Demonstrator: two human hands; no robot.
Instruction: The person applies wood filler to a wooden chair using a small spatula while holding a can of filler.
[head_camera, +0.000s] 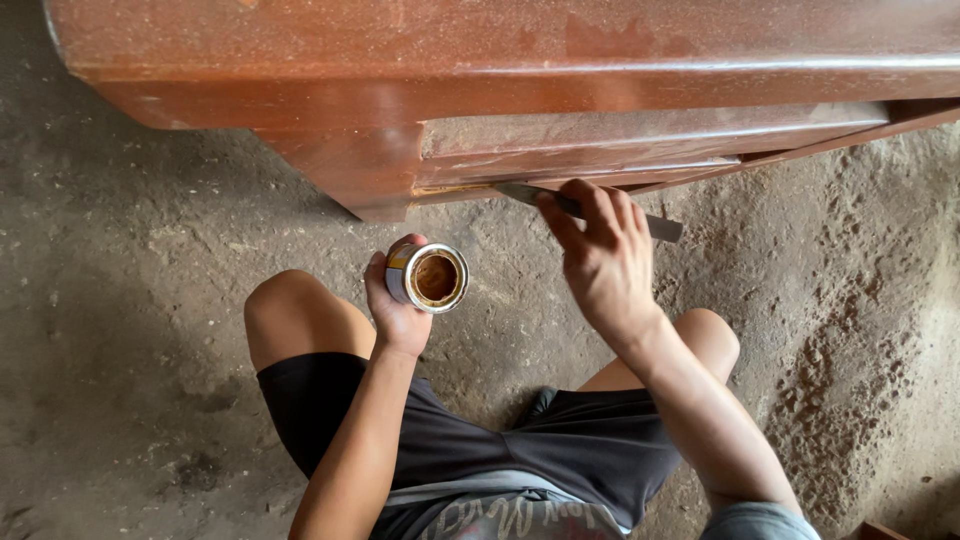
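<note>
I squat on the ground before a reddish-brown wooden piece of furniture (520, 95). My left hand (395, 310) grips a small round metal can (428, 277), open at the top, with brownish paste inside. My right hand (600, 255) holds a flat metal putty knife (540, 195); its blade tip touches the lower edge of the wood, where a light yellowish seam shows near the corner. The handle end of the knife sticks out to the right past my fingers.
Rough grey concrete floor (130, 330) lies all around, with reddish dust (830, 400) scattered at the right. My bare knees and black shorts (450, 440) fill the lower middle. The furniture overhangs the floor across the top.
</note>
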